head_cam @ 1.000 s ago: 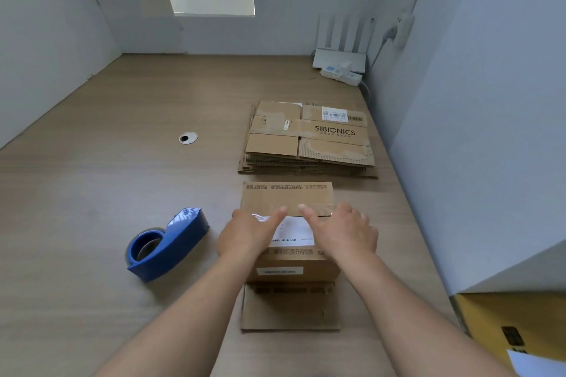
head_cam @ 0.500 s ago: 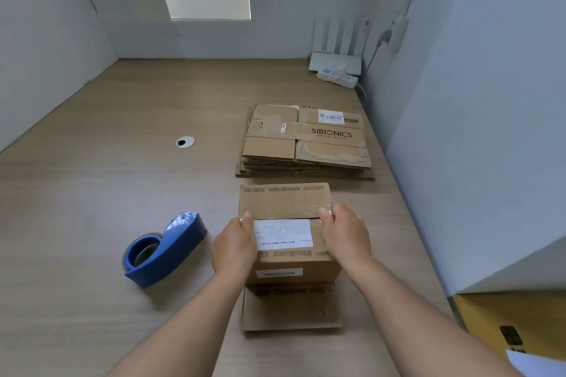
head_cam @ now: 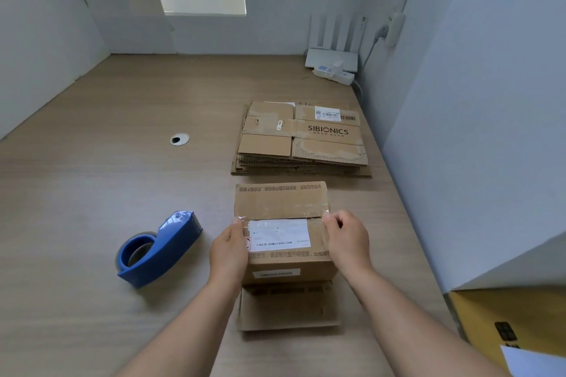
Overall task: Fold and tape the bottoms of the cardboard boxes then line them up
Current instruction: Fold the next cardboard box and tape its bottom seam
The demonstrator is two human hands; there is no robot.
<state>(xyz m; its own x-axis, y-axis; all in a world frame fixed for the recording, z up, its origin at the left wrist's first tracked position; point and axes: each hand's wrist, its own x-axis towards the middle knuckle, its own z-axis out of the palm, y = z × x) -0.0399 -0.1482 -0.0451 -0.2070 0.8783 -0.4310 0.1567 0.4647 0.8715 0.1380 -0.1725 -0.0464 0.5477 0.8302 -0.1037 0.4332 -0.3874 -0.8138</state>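
Workpiece: cardboard box [head_cam: 284, 236], bottom up on table [head_cam: 92, 208], directly ahead and between both hands. Flaps folded shut; strip of clear tape [head_cam: 281, 214] laid along centre seam. Seam axis: left to right, from one hand to the other.

Grip, left hand [head_cam: 229, 246]: wrapped round left end of box, thumb on top at left end of tape. Grip, right hand [head_cam: 347, 239]: curled against right end, thumb and forefinger at right end of tape. Both clamped on box, one per end, equally near.

Judged step: pressing tape tails down over side walls. Rub outward and downward along seam axis; keep box square to avoid wrinkles.

Supply: tape dispenser [head_cam: 159, 249] on table, just left of box, nearest left hand. Next stock: stack of flattened boxes [head_cam: 301, 141], beyond box and apart from it, slightly nearer right hand.
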